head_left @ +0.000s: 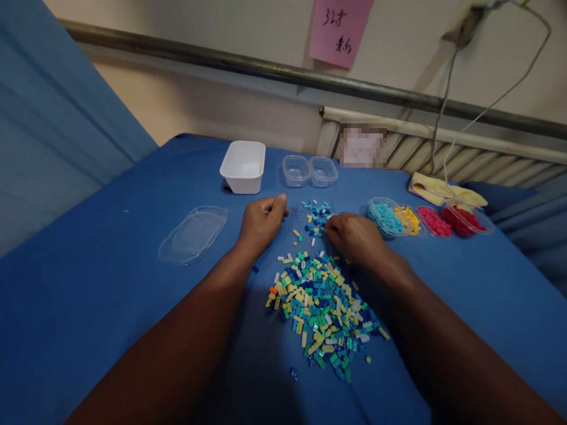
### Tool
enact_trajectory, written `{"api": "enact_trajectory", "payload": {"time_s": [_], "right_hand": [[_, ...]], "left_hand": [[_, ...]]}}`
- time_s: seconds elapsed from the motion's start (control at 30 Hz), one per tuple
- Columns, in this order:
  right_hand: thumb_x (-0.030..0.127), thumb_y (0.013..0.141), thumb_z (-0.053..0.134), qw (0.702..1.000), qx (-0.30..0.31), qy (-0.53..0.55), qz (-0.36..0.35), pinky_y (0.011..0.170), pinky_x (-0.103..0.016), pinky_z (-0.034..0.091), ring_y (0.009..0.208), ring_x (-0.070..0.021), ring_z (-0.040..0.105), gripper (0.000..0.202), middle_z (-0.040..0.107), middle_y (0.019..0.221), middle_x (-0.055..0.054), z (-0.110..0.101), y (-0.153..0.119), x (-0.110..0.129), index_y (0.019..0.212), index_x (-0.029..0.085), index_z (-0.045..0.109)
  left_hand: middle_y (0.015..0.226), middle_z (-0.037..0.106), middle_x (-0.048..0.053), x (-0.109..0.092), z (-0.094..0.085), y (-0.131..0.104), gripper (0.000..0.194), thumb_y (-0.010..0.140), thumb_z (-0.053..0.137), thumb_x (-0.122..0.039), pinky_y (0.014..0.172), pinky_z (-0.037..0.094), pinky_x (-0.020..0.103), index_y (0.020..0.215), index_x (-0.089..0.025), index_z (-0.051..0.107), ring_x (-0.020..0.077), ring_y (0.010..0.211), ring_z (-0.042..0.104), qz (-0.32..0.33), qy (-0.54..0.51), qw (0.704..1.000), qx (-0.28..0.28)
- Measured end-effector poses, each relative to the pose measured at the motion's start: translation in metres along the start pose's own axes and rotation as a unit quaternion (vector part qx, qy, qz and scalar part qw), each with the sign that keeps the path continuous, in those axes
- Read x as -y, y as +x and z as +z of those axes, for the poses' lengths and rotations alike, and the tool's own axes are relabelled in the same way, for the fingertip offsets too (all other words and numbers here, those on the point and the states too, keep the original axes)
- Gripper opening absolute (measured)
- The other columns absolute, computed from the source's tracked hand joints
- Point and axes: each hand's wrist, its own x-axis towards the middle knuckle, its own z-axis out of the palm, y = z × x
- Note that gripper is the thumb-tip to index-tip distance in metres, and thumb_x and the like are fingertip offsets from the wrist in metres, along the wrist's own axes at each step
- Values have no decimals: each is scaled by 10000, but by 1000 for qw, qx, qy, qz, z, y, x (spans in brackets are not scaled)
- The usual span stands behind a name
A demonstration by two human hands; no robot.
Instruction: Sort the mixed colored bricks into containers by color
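Observation:
A big heap of small toy building blocks (321, 307) in yellow, blue, green and white lies on the blue-covered table. Beyond it is a smaller cluster of mostly blue blocks (316, 219). My left hand (264, 221) is curled closed at the left of this cluster, thumb against the fingers; whatever it may hold is hidden. On the other side, my right hand (354, 234) reaches down with bent, closed fingertips at the cluster's right edge. Its fingertips are too small and shaded to show what is between them.
A white tub (243, 168) and two clear containers (309, 171) stand at the back. Left lies a clear lid (194, 235). At right are tubs of turquoise (387, 217), yellow (408, 220), pink (434, 222) and red blocks (463, 221), near a yellow cloth (436, 188).

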Motion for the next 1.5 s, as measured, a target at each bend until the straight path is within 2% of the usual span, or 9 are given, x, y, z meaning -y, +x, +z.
{"api": "enact_trajectory", "payload": {"time_s": [0.17, 0.37, 0.5, 0.63, 0.77, 0.87, 1.07, 1.27, 1.5], "right_hand": [[249, 1033, 581, 998, -38, 46, 13, 743, -323, 470, 907, -247, 741, 227, 832, 1025, -91, -17, -2, -18, 1019, 225, 806], [333, 1000, 597, 980, -133, -15, 145, 739, -377, 498, 895, -308, 757, 284, 842, 1007, -126, -45, -13, -85, 1046, 214, 851], [276, 963, 588, 972, -139, -38, 188, 786, -411, 541, 906, -328, 764, 321, 841, 1025, -163, -39, -14, -112, 1091, 163, 861], [251, 948, 596, 969, -162, 6, 187, 927, -447, 580, 998, -330, 774, 375, 839, 1135, -173, -27, -11, -117, 1207, 131, 840], [235, 972, 580, 964, -197, 26, 176, 1026, -482, 567, 1093, -342, 768, 372, 827, 1192, -181, -28, -10, -111, 1226, 139, 834], [244, 997, 596, 967, -210, 55, 130, 1050, -458, 559, 1150, -335, 761, 332, 827, 1220, -159, -32, -9, -93, 1216, 167, 835], [235, 1012, 655, 989, -29, 140, -41, 889, -314, 557, 1016, -238, 786, 219, 851, 1112, -46, -21, -1, -29, 1133, 249, 838], [241, 1011, 647, 997, 51, 54, -33, 842, -323, 497, 1045, -269, 761, 234, 833, 1151, -74, -6, 1, -6, 1165, 248, 823], [210, 1010, 606, 997, 8, 69, -42, 807, -313, 450, 989, -250, 714, 164, 803, 1069, -84, -2, -1, 5, 1071, 216, 759]], "left_hand": [[552, 596, 8, -1, -1, 0, 523, 1022, 575, -567, 561, 404, 297, 690, -198, 738, 171, 558, 575, 6, 7, 1000, -2], [569, 609, 7, 2, 0, 0, 532, 1026, 573, -584, 560, 410, 290, 703, -198, 744, 174, 576, 587, 10, 6, 1000, 11], [576, 617, 11, 2, 0, 0, 526, 1025, 576, -576, 567, 416, 291, 700, -198, 746, 179, 593, 599, 12, 12, 1000, 10], [590, 634, 15, 0, 0, -1, 527, 1024, 583, -580, 574, 422, 291, 698, -201, 746, 182, 608, 610, 6, 16, 1000, 10], [605, 649, 17, 1, 0, -1, 522, 1028, 582, -571, 580, 428, 289, 698, -199, 742, 180, 616, 617, 9, 12, 1000, 14], [599, 645, 15, 2, 0, -1, 524, 1029, 578, -567, 580, 425, 290, 697, -196, 742, 179, 611, 615, 11, 16, 1000, 17], [615, 660, 15, 3, 1, -1, 539, 1026, 577, -585, 589, 428, 292, 695, -192, 740, 177, 622, 618, 10, 16, 1000, 21], [669, 708, 25, 5, 3, -1, 541, 1022, 578, -598, 613, 449, 300, 695, -196, 735, 186, 651, 642, 1, 10, 1000, 21], [648, 686, 23, 3, 3, -3, 545, 1035, 571, -590, 621, 444, 304, 697, -194, 732, 186, 652, 637, 12, 16, 999, 26]]}}
